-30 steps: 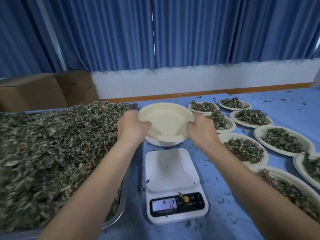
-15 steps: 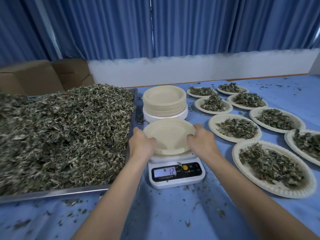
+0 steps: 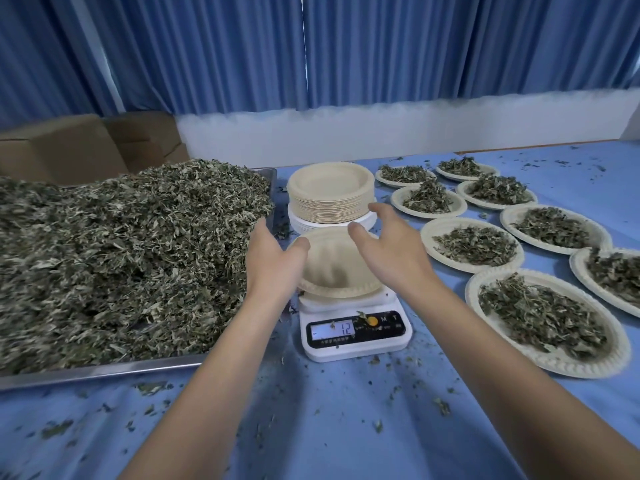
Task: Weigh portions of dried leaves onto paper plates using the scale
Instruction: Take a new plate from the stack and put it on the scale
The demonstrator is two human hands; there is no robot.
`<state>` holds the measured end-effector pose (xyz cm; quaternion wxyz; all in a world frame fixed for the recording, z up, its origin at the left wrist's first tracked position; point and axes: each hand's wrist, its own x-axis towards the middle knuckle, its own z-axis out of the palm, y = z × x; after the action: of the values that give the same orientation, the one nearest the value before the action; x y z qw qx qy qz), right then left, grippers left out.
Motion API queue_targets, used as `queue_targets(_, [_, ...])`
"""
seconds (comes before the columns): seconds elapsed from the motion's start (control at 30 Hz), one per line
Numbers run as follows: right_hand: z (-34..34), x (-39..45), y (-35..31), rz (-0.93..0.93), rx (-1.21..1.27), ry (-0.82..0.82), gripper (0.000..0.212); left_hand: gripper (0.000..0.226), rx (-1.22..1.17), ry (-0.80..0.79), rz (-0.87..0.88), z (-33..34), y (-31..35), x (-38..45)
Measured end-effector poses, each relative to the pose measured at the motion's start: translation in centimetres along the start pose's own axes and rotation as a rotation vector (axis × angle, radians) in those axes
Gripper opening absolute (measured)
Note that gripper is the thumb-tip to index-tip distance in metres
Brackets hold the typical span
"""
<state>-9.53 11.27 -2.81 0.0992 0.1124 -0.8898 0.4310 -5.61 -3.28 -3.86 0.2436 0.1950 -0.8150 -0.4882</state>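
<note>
An empty paper plate (image 3: 337, 268) rests on the white scale (image 3: 355, 327), whose display reads 12. My left hand (image 3: 275, 261) hovers open at the plate's left rim, and my right hand (image 3: 388, 247) hovers open above its right side; neither holds anything. A big heap of dried leaves (image 3: 114, 251) fills a metal tray (image 3: 104, 370) to the left. Behind the scale stands a stack of empty paper plates (image 3: 330, 194).
Several paper plates with leaf portions lie on the blue cloth to the right, the nearest one (image 3: 545, 317) close to my right forearm. Cardboard boxes (image 3: 69, 147) stand behind the tray. Leaf crumbs are scattered over the cloth. Blue curtains hang behind.
Both hands brought one plate from the stack down onto the scale, then let go of it and spread open above it.
</note>
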Motion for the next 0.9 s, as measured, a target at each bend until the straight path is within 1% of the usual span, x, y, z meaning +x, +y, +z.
queue_targets(0.27, [0.0,-0.3,0.5,0.002,-0.019,-0.022,0.051,0.069,-0.013,0.024,0.007,-0.6,-0.6,0.2])
queue_targets(0.37, [0.5,-0.5,0.3,-0.009,-0.02,-0.03,0.048,0.074,0.004,0.023,-0.01,-1.4,-1.1,0.4])
queue_targets(0.43, [1.5,-0.6,-0.9,-0.053,-0.023,-0.035,0.046,0.072,0.033,0.047,-0.032,-2.5,-1.5,0.5])
queue_targets(0.5, [3.3,-0.8,-3.2,-0.152,-0.017,-0.058,0.044,0.067,0.064,0.083,-0.056,-4.2,-2.2,0.5])
queue_targets(0.57, [5.8,-1.4,-6.0,-0.283,-0.02,-0.144,0.041,0.056,0.13,0.146,-0.082,-6.5,-3.3,0.7])
queue_targets(0.63, [8.9,-2.2,-8.5,-0.376,-0.069,-0.307,0.036,0.044,0.203,0.2,-0.155,-9.1,-4.6,1.0])
queue_targets(0.7, [12.1,-2.9,-10.2,-0.38,-0.161,-0.519,0.035,0.04,0.317,0.196,-0.263,-11.6,-6.1,1.2])
queue_targets(0.77, [14.9,-3.7,-11.0,-0.334,-0.281,-0.667,0.051,0.042,0.437,0.124,-0.355,-13.2,-7.6,1.6])
queue_targets(0.8, [15.9,-4.1,-11.1,-0.316,-0.349,-0.692,0.06,0.043,0.436,0.084,-0.383,-13.7,-8.1,1.7])
queue_targets(0.83, [16.8,-4.5,-11.1,-0.31,-0.407,-0.689,0.065,0.042,0.38,0.037,-0.4,-13.8,-8.6,1.8])
queue_targets(0.9, [18.1,-5.1,-11.1,-0.306,-0.445,-0.672,0.068,0.042,0.202,-0.049,-0.41,-13.3,-8.9,1.9])
